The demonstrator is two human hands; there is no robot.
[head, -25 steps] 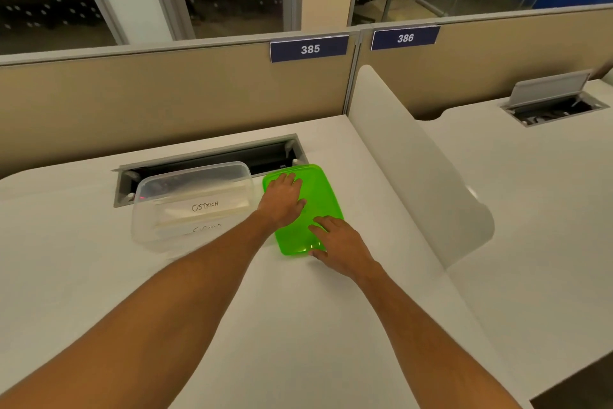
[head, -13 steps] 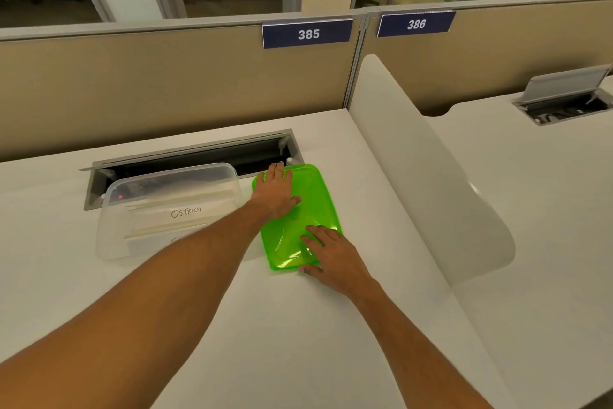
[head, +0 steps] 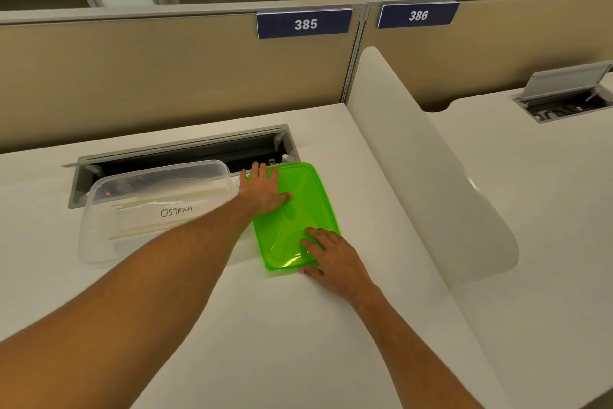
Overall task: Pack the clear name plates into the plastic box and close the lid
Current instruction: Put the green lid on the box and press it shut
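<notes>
Since a second ago our hands stay flat on the green lid (head: 300,209), left hand (head: 263,188), right hand (head: 331,257) | white counter (head: 298,325), tan partitions | box (head: 156,209) beside lid holds plates, one reads "OSTRICH" (head: 175,211) | signs 385 (head: 304,24), 386 (head: 418,15)

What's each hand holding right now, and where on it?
Nothing is gripped. The left hand rests flat on the green lid near its far-left corner; the right hand lies on its near-right corner, fingers straight.
</notes>
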